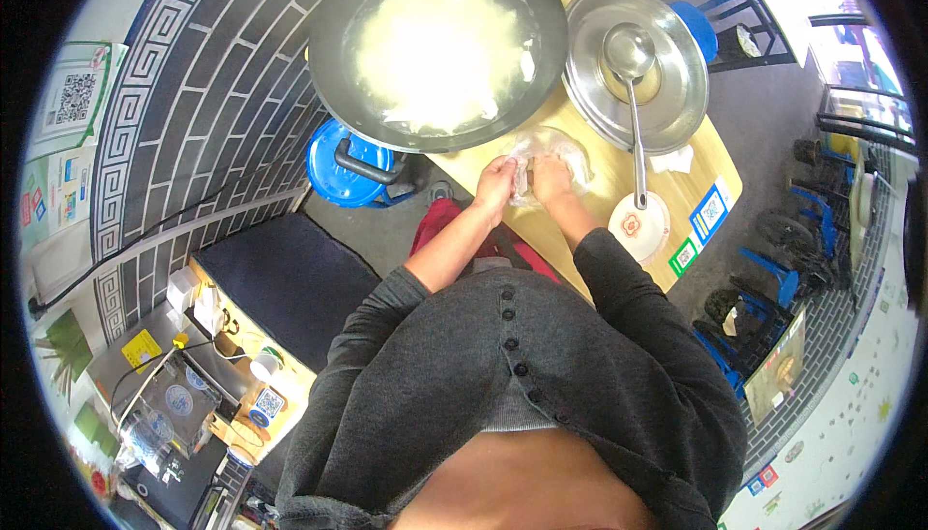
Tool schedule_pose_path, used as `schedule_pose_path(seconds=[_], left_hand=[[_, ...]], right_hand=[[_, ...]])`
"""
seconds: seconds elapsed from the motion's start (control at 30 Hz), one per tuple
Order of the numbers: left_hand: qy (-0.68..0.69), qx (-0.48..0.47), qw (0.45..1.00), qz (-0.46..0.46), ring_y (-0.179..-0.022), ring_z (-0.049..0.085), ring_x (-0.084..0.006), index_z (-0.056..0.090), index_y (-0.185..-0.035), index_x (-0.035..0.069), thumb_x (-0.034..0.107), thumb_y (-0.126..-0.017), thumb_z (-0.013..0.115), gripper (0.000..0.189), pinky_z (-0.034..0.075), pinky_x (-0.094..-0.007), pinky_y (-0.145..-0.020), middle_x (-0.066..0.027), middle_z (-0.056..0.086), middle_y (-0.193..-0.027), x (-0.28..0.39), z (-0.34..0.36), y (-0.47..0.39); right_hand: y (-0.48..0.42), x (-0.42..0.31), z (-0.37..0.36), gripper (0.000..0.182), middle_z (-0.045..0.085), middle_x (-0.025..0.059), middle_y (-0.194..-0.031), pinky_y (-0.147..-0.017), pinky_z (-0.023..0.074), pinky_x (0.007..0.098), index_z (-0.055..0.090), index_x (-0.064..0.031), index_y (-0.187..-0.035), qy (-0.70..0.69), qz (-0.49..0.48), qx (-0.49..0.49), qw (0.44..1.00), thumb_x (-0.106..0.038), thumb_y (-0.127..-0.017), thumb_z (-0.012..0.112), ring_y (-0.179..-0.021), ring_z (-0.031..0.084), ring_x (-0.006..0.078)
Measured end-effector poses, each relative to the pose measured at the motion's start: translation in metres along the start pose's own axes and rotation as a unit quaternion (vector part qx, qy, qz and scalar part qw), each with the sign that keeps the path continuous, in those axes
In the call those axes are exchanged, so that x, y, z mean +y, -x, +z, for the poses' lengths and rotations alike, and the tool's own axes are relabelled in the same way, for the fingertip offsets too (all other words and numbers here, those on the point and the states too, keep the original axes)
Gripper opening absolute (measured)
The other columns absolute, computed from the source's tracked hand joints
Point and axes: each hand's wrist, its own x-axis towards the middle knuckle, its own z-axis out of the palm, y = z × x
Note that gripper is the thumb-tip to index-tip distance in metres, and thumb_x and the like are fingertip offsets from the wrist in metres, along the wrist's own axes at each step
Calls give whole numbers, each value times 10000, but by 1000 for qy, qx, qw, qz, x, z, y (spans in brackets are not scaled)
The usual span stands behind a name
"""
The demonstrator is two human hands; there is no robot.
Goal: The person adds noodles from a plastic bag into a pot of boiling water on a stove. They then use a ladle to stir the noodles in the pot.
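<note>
My left hand [497,180] grips the edge of a clear plastic bag [576,154] over the wooden table. Against the bag's near side is my right hand [552,180], with its fingers down in or behind the plastic; they are hidden, so their hold is unclear. What the bag contains cannot be made out. Just beyond my hands stands a large dark wok [330,44], its pale contents washed out by glare. A wide steel basin [583,84] is right of the wok, and a steel ladle [629,51] rests in it, handle over the rim toward me.
Under the ladle's handle lies a white plate [656,222] with a red flower mark. Printed code cards [709,211] and a crumpled white tissue [673,160] are on the table [714,156]. A blue plastic stool [344,167] stands left; a cluttered counter [279,378] is lower left.
</note>
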Motion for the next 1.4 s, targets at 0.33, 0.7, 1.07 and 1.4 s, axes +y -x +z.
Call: schedule_pose_path(seconds=[0.33, 0.7, 1.07, 1.4], left_hand=[[8, -17, 1000, 11, -523, 412, -78, 565, -877, 74, 200, -924, 429, 192, 354, -231, -476, 35, 470, -621, -4, -15, -15], [90, -16, 996, -3, -524, 443, -100, 574, -851, 63, 195, -922, 422, 214, 375, -255, -489, 14, 505, -630, -17, -20, -35], [18, -18, 1000, 13, -524, 461, -102, 598, -921, 43, 201, -902, 457, 213, 374, -264, -475, -4, 533, -645, -27, -20, -18], [5, -22, 1000, 2, -484, 419, -91, 595, -894, 47, 199, -891, 472, 196, 342, -255, -447, 8, 489, -597, -16, -25, -17]], right_hand=[[11, 10, -73, 424, 596, 135, -1007, -763, 450, 322, 480, -21, -1196, -494, 106, -117, 855, -100, -790, 572, -864, 583, 237], [26, -19, -260, 349, 571, 53, -990, -787, 431, 263, 520, 17, -1122, -693, 80, -163, 697, -78, -793, 591, -905, 539, 140], [-163, -168, -265, 376, 623, 140, -978, -792, 439, 317, 563, 5, -1094, -316, -164, 19, 934, -260, -828, 549, -876, 579, 219], [-227, -149, -264, 243, 629, 157, -921, -769, 464, 353, 617, -79, -1001, -158, -169, 39, 972, -213, -817, 532, -859, 611, 259]])
